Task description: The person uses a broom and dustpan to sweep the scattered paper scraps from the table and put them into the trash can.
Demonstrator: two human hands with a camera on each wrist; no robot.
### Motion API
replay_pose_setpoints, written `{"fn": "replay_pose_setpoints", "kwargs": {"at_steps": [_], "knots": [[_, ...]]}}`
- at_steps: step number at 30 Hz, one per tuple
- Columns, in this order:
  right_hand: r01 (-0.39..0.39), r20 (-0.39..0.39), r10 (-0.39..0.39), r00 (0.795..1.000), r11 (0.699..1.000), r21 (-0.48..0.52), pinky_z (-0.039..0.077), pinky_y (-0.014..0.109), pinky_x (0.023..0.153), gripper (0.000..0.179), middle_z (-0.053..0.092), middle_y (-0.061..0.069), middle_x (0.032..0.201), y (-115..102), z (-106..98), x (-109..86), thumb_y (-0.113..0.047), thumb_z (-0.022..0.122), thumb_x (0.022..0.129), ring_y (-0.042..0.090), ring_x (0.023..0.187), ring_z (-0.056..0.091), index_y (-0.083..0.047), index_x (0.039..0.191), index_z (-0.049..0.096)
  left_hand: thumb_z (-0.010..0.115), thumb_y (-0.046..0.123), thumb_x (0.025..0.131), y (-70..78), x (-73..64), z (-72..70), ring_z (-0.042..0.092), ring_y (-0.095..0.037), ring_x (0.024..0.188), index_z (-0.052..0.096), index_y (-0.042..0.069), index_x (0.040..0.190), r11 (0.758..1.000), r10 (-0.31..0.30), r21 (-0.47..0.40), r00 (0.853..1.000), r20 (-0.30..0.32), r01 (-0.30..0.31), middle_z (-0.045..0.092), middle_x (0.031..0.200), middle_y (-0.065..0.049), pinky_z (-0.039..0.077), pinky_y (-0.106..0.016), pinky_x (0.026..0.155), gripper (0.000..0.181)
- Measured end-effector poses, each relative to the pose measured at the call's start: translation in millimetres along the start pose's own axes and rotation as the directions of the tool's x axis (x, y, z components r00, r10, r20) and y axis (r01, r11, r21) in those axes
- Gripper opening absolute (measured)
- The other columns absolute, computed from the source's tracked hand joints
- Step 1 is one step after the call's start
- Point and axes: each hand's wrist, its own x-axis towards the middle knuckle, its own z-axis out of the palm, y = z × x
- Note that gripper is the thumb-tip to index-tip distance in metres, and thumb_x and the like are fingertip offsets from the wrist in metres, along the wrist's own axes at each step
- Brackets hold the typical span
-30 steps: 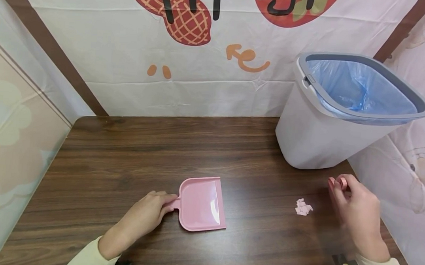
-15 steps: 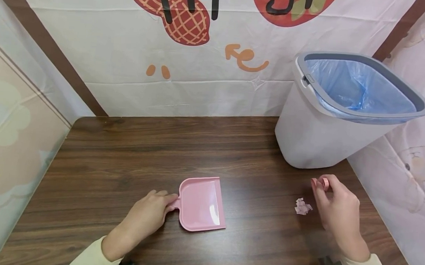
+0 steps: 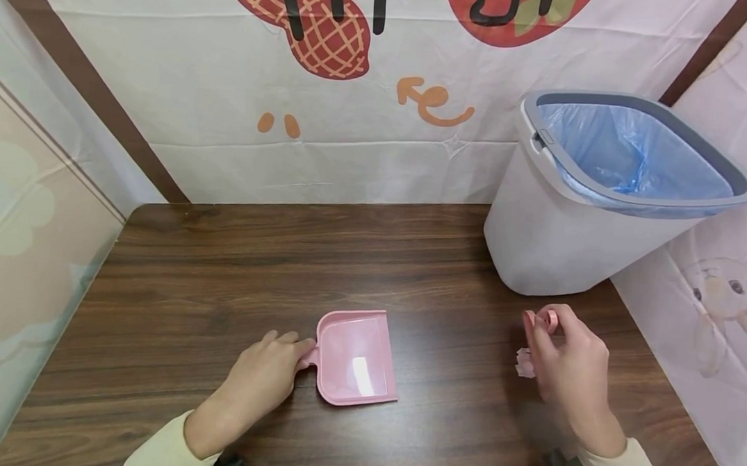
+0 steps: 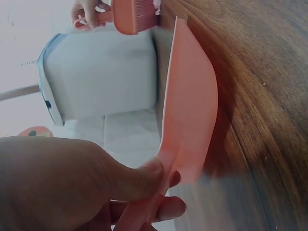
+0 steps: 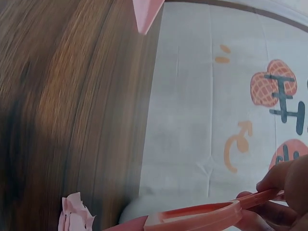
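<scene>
My left hand [image 3: 261, 377] grips the handle of a pink dustpan [image 3: 348, 378], whose flat lip faces right. In the left wrist view the thumb lies along that handle, with fingers beneath it. A pink hand brush [image 4: 126, 15] is held by its handle in my right hand [image 3: 570, 370], bristles down near the tabletop. Just left of the right hand lies a small heap of pale pink paper scraps [image 3: 523, 363], partly covered by brush and hand in the head view. The right wrist view shows the scraps [image 5: 76, 215] beside the brush head.
A white bin [image 3: 548, 240] with a grey rim and blue liner stands at the back right of the dark wooden table [image 3: 253, 255]. Printed cloth [image 3: 376, 170] hangs behind the table and along both sides.
My right hand has moved left with the brush, from well right of the scraps to right against them. The dustpan has hardly moved; only the glare on it has shifted.
</scene>
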Motion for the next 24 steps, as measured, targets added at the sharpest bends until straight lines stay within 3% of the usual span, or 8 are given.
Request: {"fn": "replay_pose_setpoints", "kwargs": {"at_steps": [9,17,24], "knots": [[0.050,0.016,-0.051,0.999,0.998,0.038,0.045,0.036,0.058,0.009,0.065,0.005,0.076,-18,13,4.5,0.001,0.068,0.088,0.020,0.062,0.054,-0.007,0.089,0.067,0.076,0.008,0.088,3.0,6.7,-3.5,0.058,-0.032,0.070,0.071,0.014,0.091,1.000,-0.006,0.015,0.999,0.037,0.005,0.058,0.075,-0.004,0.053,-0.048,0.055,0.009],[0.064,-0.004,-0.064,0.998,0.995,0.072,0.044,0.028,0.060,0.013,0.065,0.004,0.077,-48,19,-5.6,0.004,0.067,0.087,0.018,0.065,0.057,-0.008,0.089,0.066,0.076,0.007,0.087,-7.9,0.7,-8.5,0.059,-0.033,0.070,0.072,0.014,0.092,1.000,0.025,-0.001,0.998,0.051,-0.025,0.059,0.076,-0.005,0.054,-0.048,0.057,0.009],[0.024,0.005,-0.025,1.000,0.995,0.099,0.044,0.026,0.063,0.014,0.062,-0.003,0.076,-74,22,-16.2,-0.001,0.071,0.088,0.013,0.070,0.060,-0.014,0.085,0.065,0.076,0.007,0.087,-18.0,-5.8,-12.3,0.059,-0.034,0.070,0.072,0.014,0.091,0.999,0.049,-0.019,0.997,0.054,-0.048,0.060,0.076,-0.005,0.053,-0.049,0.056,0.009]]}}
